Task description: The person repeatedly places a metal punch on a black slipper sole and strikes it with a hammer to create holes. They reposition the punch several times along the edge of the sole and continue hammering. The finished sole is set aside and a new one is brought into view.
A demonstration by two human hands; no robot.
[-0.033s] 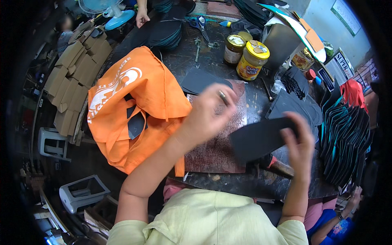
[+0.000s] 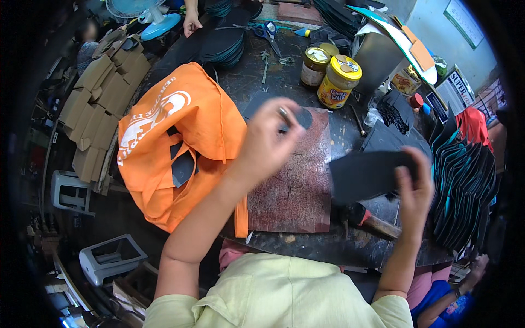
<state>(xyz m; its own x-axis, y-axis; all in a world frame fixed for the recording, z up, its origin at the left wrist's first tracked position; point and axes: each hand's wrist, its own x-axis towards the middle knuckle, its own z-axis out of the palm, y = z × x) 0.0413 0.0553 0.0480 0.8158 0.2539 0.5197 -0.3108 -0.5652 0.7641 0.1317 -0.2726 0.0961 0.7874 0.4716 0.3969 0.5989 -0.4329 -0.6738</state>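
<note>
My right hand (image 2: 416, 177), fingers and thumb closed, grips one end of a flat black sole-shaped piece (image 2: 363, 175) above the right side of the table. Over the upper part of a worn reddish-brown board (image 2: 290, 197) is my left hand (image 2: 270, 131), its fingers partly bent and apart, slightly blurred. A dark band, perhaps a ring, shows at its fingers. Behind that hand lie flat black pieces (image 2: 304, 118), partly hidden by it. An orange cloth bag (image 2: 213, 123) with white print slumps beside my left forearm, with a dark piece (image 2: 184, 168) showing in its opening.
A hammer (image 2: 380, 223) lies under the held piece. Two jars (image 2: 339, 82) and blue-handled scissors (image 2: 268, 34) stand or lie farther back. Black sole stacks (image 2: 462, 186) fill the right edge. Another person's hand (image 2: 191, 23) rests near far stacks (image 2: 224, 46). Cardboard boxes (image 2: 98, 109) are left.
My right hand has moved right with the black sole-shaped piece still in it. My left hand has shifted a little away from me and to the left.
</note>
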